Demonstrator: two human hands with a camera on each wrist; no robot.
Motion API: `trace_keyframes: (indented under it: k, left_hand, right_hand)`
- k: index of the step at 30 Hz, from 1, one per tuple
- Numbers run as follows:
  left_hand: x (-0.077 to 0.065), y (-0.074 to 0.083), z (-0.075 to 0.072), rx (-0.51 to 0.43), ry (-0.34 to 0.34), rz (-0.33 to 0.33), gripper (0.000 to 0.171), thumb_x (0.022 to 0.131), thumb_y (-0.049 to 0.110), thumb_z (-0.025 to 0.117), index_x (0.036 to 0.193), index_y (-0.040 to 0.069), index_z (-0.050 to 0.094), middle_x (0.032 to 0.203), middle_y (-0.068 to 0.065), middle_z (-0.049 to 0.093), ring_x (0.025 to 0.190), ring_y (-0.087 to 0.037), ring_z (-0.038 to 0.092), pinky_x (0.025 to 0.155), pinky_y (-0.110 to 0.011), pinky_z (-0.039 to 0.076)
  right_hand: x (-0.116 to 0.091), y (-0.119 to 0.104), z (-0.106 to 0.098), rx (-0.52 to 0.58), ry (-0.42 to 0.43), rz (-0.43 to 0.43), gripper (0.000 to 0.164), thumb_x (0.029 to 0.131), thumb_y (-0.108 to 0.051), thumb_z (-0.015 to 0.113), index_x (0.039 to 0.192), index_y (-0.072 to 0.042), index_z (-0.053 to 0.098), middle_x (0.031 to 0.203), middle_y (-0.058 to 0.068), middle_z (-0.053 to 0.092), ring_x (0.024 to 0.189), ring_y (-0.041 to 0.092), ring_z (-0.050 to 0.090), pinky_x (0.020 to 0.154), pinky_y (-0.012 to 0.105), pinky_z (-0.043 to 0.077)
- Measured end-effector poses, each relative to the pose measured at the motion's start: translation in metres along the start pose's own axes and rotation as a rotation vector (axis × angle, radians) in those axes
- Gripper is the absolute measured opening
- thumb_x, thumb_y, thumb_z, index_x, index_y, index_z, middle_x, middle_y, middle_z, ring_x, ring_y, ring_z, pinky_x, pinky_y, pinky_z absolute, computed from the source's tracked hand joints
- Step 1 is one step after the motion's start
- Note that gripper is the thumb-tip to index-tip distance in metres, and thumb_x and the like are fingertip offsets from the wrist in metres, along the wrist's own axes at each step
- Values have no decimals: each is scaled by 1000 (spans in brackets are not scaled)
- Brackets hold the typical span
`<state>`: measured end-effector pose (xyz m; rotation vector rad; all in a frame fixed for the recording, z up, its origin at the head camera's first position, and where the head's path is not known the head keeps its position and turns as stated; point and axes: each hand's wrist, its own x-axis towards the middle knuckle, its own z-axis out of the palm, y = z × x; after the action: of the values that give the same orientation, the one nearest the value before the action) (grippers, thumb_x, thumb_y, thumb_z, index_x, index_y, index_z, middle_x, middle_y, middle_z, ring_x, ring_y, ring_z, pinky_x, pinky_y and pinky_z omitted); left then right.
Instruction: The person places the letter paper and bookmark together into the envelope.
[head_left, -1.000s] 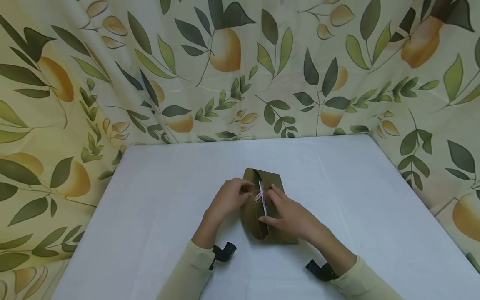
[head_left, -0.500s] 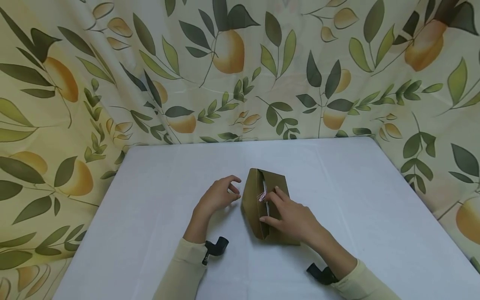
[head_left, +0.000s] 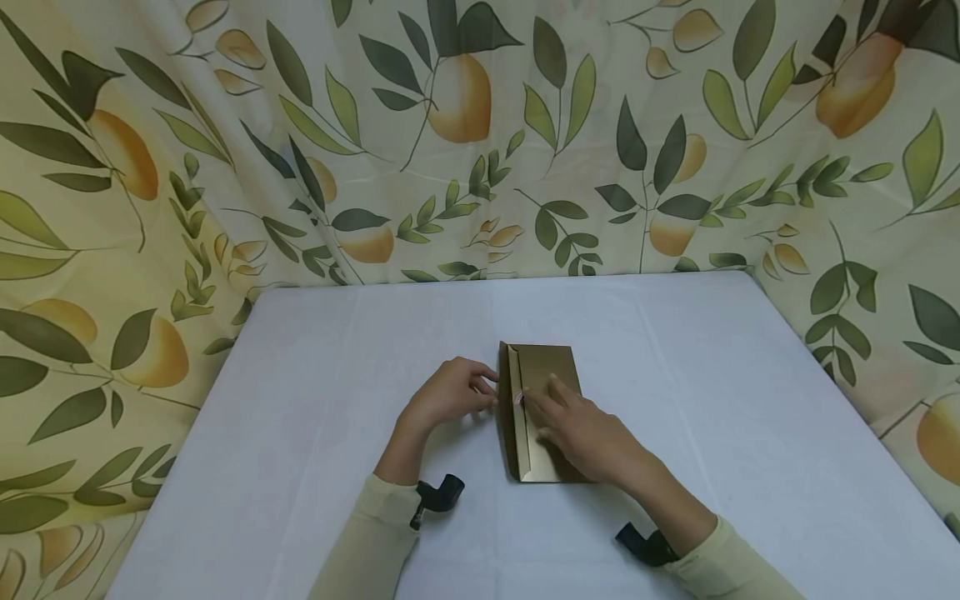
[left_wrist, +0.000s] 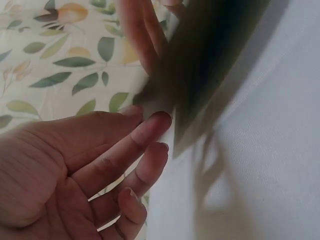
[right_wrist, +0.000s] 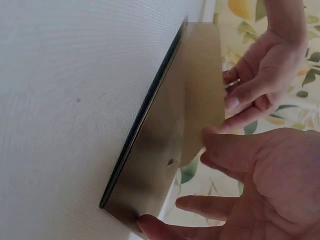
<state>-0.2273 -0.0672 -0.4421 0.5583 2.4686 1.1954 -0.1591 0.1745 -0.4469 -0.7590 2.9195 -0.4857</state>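
A gold-brown paper envelope (head_left: pixel 546 360) lies on the table in the head view, its long flap (right_wrist: pixel 204 85) raised along the left side. My left hand (head_left: pixel 453 390) is at the flap's outer edge, fingers loosely bent; in the left wrist view its fingertips (left_wrist: pixel 157 125) meet the blurred dark edge. Over the envelope's face, my right hand (head_left: pixel 588 429) spreads its fingers, one fingertip (right_wrist: pixel 150 225) touching the surface near a corner in the right wrist view. A small whitish-pink bit (head_left: pixel 518 398) shows at the flap's fold.
The table (head_left: pixel 360 417) has a white cover. Behind it and to the sides hangs a curtain (head_left: pixel 660 50) printed with leaves and fruit. Small black cameras (head_left: pixel 442 493) are strapped to both wrists.
The envelope's bulging, gaping opening has closed flat, and the flap now stands narrow at the left. My left hand drew away, then came back to the flap; my right hand has flattened over the envelope.
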Motion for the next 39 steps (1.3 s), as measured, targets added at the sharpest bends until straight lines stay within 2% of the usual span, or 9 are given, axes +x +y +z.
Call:
trace_keyframes:
  k: [4,7,13,18,25,28,32,35,39]
  left_hand:
    - [1,2,2,7,1,-9,29,94,4,73,123,-1,72,90,-2,77,75,-11,68,73,-31,50]
    - [2,3,3,18,10,1,29,94,4,73,123,0,72,91,-1,76,76,-9,67,72,-31,50]
    - [10,7,10,55,-10,133,32,94,3,74,125,1,72,97,0,75,84,-11,66,70,-28,51]
    - [13,13,26,134,-52,194,36,97,5,72,132,-1,68,112,-7,69,94,-17,62,76,-26,50]
    - [14,21,57,439,-37,152,45,104,27,64,146,10,61,125,-7,53,110,-20,51,84,-28,47]
    - [13,22,66,552,-16,127,47,104,32,63,148,14,59,122,-6,51,107,-21,48,78,-28,45]
    - [12,22,72,631,-6,117,50,104,31,61,150,13,56,111,-3,45,98,-21,43,71,-26,40]
    - [11,23,71,623,-2,108,40,104,29,62,139,10,67,109,-1,45,96,-19,43,70,-26,40]
    - [11,24,65,523,1,75,20,103,24,64,97,9,77,111,3,56,97,-17,52,70,-25,45]
  right_hand:
    - [1,2,0,1,-2,3,57,94,-14,78,146,-12,55,143,20,49,103,46,64,57,48,55]
    - [1,3,-2,13,-7,10,53,93,-12,78,142,-12,59,141,19,51,104,45,63,58,49,54]
    - [0,5,-5,17,-39,47,45,97,-13,73,141,-12,63,148,25,49,120,49,58,75,60,55]
    - [1,9,-8,77,-33,17,39,95,-9,74,133,-6,63,127,12,63,102,32,66,80,50,56]
    - [-1,16,-14,181,-67,22,46,96,-9,74,137,1,56,128,16,66,112,33,66,90,52,53]
    - [0,18,-15,208,-84,21,48,97,-10,73,139,0,55,133,17,64,117,36,64,93,53,52]
    - [0,17,-16,223,-100,13,48,98,-10,72,141,-1,54,134,17,63,119,35,63,95,54,50]
    - [0,17,-15,226,-110,8,46,97,-10,72,140,-5,54,133,15,64,117,34,63,95,53,50]
    - [0,16,-16,231,-137,9,47,98,-11,71,141,-3,53,136,16,62,121,35,61,97,54,48]
